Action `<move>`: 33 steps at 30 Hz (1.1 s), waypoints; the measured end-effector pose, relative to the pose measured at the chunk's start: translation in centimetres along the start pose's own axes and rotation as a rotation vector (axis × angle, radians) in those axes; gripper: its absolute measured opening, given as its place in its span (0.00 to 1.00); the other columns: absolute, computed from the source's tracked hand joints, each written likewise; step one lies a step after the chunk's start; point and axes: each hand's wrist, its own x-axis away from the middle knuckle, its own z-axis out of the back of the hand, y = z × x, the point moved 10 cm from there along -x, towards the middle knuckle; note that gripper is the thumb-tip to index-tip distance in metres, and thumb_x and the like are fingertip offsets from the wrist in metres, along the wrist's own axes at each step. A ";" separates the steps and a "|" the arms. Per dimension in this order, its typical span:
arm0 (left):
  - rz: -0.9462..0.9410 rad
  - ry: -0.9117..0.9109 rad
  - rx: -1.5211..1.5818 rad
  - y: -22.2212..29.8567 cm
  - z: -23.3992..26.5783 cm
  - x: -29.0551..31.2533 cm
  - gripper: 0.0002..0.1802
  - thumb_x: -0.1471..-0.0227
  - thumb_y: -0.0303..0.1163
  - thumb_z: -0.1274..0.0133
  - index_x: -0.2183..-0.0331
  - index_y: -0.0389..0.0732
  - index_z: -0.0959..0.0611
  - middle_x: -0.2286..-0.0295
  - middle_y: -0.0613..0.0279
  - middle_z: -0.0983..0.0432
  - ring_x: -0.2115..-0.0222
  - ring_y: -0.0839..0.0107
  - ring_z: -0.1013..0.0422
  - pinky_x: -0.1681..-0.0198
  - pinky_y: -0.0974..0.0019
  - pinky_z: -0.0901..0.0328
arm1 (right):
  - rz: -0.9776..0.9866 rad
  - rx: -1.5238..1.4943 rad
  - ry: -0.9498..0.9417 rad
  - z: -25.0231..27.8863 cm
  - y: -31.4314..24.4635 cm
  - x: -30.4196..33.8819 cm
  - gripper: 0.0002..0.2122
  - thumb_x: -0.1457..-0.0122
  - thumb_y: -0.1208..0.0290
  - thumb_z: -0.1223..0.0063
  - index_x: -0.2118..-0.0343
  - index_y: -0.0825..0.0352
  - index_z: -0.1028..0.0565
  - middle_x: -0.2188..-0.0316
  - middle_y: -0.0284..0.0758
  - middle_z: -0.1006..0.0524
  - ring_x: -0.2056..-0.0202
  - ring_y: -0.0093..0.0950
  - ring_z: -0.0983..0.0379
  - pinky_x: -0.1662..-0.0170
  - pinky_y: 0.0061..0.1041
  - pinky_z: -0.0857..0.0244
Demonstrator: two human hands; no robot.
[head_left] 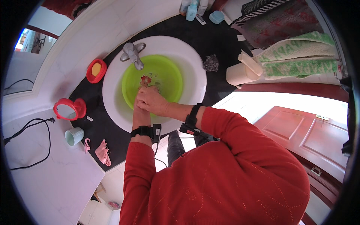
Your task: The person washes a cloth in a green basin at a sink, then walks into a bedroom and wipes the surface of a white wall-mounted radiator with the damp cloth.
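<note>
A lime-green plastic basin [176, 80] sits inside the white oval washbasin [195, 75]. Over its near side, my right hand [153, 99] is closed round my left wrist, crossing on top of it. My left hand [144, 88] reaches down into the basin; the right hand covers much of it, so its fingers do not show clearly. Just beyond my left hand, a small red shape [145, 79] with pale and green patches shows at the basin's bottom. Whether it is a loose thing or a print, I cannot tell. The chrome faucet [132, 55] stands at the far rim.
On the dark counter [165, 28] are a red soap dish [96, 71], a red round mirror [67, 110], a pale green cup [74, 136], a pink cloth [103, 153] and a steel-wool scourer [210, 63]. A cream bin [242, 73], towels [300, 56] and bottles [191, 11] stand right and behind.
</note>
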 end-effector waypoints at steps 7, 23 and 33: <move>0.205 0.069 0.212 -4.2 -4.3 -3.4 0.16 0.35 0.41 0.60 0.53 0.46 0.24 0.58 0.65 0.24 0.57 0.69 0.27 0.53 0.61 0.31 | -0.413 -0.001 0.188 2.4 13.2 -1.5 0.07 0.45 0.72 0.52 0.70 0.70 0.26 0.71 0.46 0.26 0.65 0.47 0.30 0.62 0.42 0.35; 0.161 0.599 0.171 -4.3 0.5 -1.6 0.22 0.37 0.42 0.60 0.47 0.42 0.29 0.47 0.56 0.32 0.47 0.60 0.34 0.44 0.50 0.39 | -0.309 0.153 0.122 2.2 13.1 0.2 0.11 0.42 0.72 0.54 0.59 0.71 0.29 0.63 0.49 0.28 0.60 0.48 0.31 0.55 0.41 0.37; 0.089 0.504 0.276 -4.5 6.3 -3.7 0.30 0.38 0.54 0.66 0.42 0.48 0.35 0.43 0.56 0.39 0.43 0.56 0.41 0.43 0.39 0.47 | -0.580 0.537 0.027 1.6 13.5 3.1 0.23 0.47 0.65 0.44 0.48 0.65 0.31 0.59 0.49 0.29 0.59 0.46 0.29 0.54 0.38 0.34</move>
